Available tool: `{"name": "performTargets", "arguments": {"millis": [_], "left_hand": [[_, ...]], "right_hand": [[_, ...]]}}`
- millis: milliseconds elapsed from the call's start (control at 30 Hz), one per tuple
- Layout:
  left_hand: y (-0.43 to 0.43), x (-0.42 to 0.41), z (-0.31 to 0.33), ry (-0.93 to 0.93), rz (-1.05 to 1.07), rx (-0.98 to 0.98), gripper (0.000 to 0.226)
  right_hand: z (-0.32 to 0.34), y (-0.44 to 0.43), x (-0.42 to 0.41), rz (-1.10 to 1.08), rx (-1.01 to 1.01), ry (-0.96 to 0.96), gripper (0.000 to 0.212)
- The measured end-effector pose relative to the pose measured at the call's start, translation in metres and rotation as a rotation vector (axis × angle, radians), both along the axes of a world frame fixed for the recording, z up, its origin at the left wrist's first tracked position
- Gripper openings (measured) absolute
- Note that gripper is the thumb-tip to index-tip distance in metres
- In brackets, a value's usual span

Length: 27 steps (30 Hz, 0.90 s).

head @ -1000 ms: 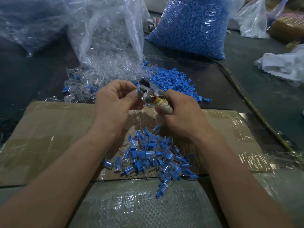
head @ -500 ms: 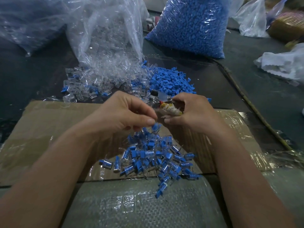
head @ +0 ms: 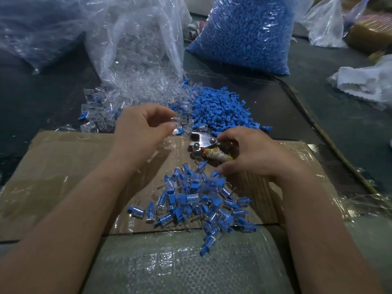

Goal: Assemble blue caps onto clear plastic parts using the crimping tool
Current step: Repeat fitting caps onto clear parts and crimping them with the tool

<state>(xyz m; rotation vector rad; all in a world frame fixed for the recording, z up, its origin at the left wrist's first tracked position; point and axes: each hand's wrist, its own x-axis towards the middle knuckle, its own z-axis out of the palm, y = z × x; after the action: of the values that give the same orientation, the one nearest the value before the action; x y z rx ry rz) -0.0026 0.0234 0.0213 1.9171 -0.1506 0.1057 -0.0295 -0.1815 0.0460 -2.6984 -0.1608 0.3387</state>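
1. Crimping tool (head: pixel 203 145), silver metal with a cloth-wrapped handle, had come down from mid-air toward the taped cardboard (head: pixel 63 166), gripped inside my right hand's (head: pixel 254 154) curled fingers.
2. My left hand (head: pixel 140 132) had quit the finished blue-capped pile (head: pixel 195 200); its narrowed fingertips pinched a clear plastic part (head: pixel 177 121), loose blue caps (head: pixel 222 111) just beyond, so I judged a new cycle was starting.
3. I found no readable writing.
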Motion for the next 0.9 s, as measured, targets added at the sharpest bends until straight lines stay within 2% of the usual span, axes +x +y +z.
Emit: {"name": "performTargets", "arguments": {"millis": [67, 167, 267, 367, 467, 667, 900], "left_hand": [[-0.003, 0.002, -0.006, -0.078, 0.01, 0.187, 0.031], [-0.007, 0.005, -0.014, -0.116, -0.123, 0.409, 0.044], [-0.008, 0.009, -0.02, -0.092, -0.265, 0.621, 0.047], [-0.007, 0.011, -0.023, -0.094, -0.3, 0.784, 0.045], [-0.007, 0.012, -0.022, -0.096, -0.253, 0.801, 0.042], [-0.004, 0.012, -0.017, -0.113, -0.102, 0.712, 0.026], [-0.005, 0.008, -0.015, -0.157, -0.071, 0.565, 0.014]], "right_hand": [[0.001, -0.002, 0.0, 0.006, -0.01, 0.012, 0.066], [0.001, -0.005, 0.001, 0.018, -0.022, 0.018, 0.061], [0.0, -0.005, 0.001, 0.023, -0.004, 0.02, 0.059], [-0.001, -0.005, 0.002, 0.001, 0.012, 0.029, 0.056], [-0.002, -0.005, 0.003, -0.009, 0.025, 0.028, 0.054], [-0.003, -0.005, 0.003, -0.015, 0.048, 0.028, 0.051], [-0.001, -0.004, 0.002, -0.02, 0.049, 0.034, 0.053]]}}
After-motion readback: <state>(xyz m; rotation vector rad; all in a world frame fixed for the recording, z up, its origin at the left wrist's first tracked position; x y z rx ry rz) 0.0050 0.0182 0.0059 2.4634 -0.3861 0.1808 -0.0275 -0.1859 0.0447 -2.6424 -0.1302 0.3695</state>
